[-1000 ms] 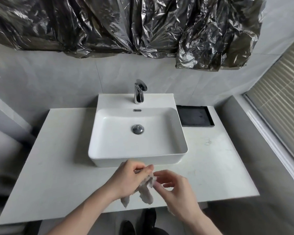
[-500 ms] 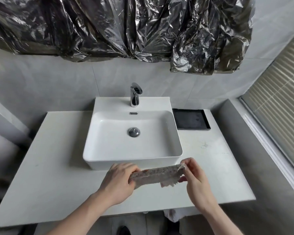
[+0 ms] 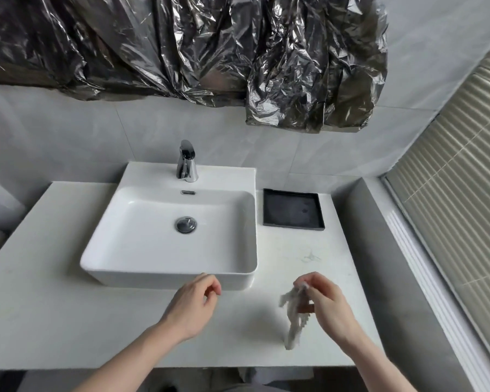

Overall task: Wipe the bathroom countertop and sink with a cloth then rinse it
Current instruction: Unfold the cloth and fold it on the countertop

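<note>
Right hand: the right hand [image 3: 327, 308] hovers over the front right part of the tabletop, its fingers [image 3: 304, 287] pinched on the top of the cloth.
Cloth: a small pale, crumpled cloth [image 3: 293, 321] hangs down from that pinch, above the tabletop; whether its lower tip touches the surface cannot be told.
Left hand: the left hand [image 3: 194, 304] is held just in front of the sink's front wall, fingers [image 3: 214, 287] loosely curled with nothing in them, clear of the cloth.
Tabletop: a white stone tabletop [image 3: 54, 321], with a faint smudge [image 3: 311, 257] on the right side between the tray and the right hand.
Sink: a white rectangular vessel sink [image 3: 142, 239] stands on the tabletop, left of centre, with a chrome drain stopper [image 3: 186, 224] in its floor and an overflow slot [image 3: 188, 192] in the back wall.
Faucet: a chrome faucet [image 3: 186, 162] rises upright from the sink's rear ledge.
Tray: a black square tray [image 3: 292, 209] lies on the tabletop just right of the sink, near the wall.
Above: crumpled dark plastic sheeting [image 3: 181, 46] covers the wall over the sink.
Right edge: a window blind [image 3: 458, 199].
</note>
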`<state>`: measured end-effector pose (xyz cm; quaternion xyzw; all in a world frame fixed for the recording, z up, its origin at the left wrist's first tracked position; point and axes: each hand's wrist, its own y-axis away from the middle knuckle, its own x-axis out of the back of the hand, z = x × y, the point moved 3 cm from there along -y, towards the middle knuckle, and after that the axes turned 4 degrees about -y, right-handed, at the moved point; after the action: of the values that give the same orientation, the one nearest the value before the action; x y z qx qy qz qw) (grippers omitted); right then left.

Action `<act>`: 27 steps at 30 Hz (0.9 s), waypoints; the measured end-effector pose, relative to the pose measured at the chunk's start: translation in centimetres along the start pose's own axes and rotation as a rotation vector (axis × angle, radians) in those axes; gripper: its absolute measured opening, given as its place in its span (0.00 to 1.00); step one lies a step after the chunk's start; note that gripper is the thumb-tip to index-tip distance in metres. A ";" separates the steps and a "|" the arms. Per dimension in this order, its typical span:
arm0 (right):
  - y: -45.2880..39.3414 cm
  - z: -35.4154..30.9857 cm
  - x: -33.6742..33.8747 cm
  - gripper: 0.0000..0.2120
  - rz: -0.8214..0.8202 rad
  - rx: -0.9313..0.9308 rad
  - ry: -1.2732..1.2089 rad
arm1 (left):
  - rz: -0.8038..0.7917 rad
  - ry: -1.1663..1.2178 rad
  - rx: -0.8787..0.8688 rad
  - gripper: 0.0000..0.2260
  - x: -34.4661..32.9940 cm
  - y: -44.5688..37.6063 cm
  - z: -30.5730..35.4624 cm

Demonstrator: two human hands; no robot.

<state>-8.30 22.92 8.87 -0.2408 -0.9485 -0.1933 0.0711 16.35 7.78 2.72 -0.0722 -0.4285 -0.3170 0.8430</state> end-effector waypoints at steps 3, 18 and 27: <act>-0.8 -0.9 1.6 0.10 -0.063 0.010 0.016 | -0.157 0.060 -0.050 0.09 -4.2 -0.7 4.9; -2.7 -3.0 6.7 0.05 -0.307 0.168 0.143 | -0.073 0.037 -0.111 0.10 -7.9 -5.0 10.8; -4.2 -3.3 8.6 0.06 -0.143 0.224 0.093 | -0.275 0.345 0.047 0.18 -7.7 -3.8 12.3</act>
<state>-17.67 21.86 12.47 -0.1537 -0.9746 -0.1015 0.1273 2.40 13.24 3.88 0.0619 -0.2909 -0.4268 0.8540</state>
